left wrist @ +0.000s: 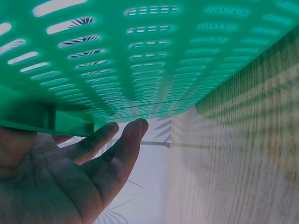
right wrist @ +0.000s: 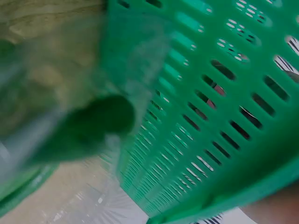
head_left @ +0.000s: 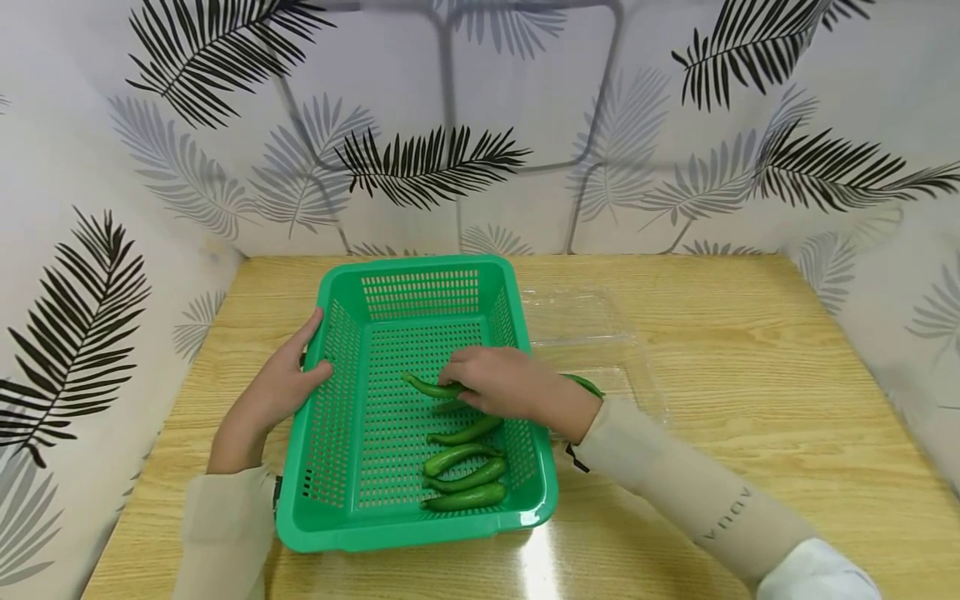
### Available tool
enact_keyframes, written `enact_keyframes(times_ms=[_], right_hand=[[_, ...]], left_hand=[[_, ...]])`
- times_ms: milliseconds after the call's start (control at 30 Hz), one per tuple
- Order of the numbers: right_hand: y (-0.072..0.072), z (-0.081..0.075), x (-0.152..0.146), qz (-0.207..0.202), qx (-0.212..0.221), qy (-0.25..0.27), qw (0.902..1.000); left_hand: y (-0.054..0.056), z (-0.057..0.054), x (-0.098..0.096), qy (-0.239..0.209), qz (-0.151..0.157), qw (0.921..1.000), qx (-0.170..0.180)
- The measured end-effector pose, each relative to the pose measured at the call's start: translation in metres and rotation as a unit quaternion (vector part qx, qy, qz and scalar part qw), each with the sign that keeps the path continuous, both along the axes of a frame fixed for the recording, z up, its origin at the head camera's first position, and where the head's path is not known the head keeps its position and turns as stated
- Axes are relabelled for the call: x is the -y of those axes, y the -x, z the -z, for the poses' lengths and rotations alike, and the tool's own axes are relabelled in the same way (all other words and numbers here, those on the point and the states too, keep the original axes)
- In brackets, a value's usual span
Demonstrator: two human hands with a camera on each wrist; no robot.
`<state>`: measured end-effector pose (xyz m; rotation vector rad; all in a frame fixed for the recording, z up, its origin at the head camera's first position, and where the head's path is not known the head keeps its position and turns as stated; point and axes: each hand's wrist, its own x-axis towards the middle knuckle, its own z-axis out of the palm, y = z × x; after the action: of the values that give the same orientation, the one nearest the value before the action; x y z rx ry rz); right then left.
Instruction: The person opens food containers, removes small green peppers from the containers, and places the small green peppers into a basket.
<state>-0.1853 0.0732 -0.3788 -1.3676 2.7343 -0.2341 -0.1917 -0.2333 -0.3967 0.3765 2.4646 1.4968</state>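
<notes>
A green plastic basket point(head_left: 416, 264) with slotted walls stands on the wooden table. My left hand point(head_left: 281, 383) holds its left rim, thumb over the top; in the left wrist view the fingers point(left wrist: 124, 149) lie below the rim, outside the wall. Inside the basket, my right hand point(head_left: 498, 383) pinches a long green pepper point(head_left: 427, 387), whose stem end points left. Several more green peppers point(head_left: 465, 497) lie along the basket's right side, one partly under the right hand. The right wrist view shows the basket's outer wall point(right wrist: 210, 121); the right fingers are hidden there.
Right of the basket lies a clear plastic container point(head_left: 637, 358) with its lid part folded back. A green pepper point(head_left: 585, 385) shows in it, partly behind the right forearm. Leaf-patterned cloth point(head_left: 480, 208) hangs along the table's back edge.
</notes>
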Motion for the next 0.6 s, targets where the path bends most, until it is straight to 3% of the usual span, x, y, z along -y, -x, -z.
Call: enact_keyframes(times_ms=[600], right_hand=[[-0.004, 0.013, 0.01, 0.021, 0.026, -0.093, 0.9951]], left_hand=[[0.0, 0.001, 0.0, 0.004, 0.0, 1.0, -0.003]])
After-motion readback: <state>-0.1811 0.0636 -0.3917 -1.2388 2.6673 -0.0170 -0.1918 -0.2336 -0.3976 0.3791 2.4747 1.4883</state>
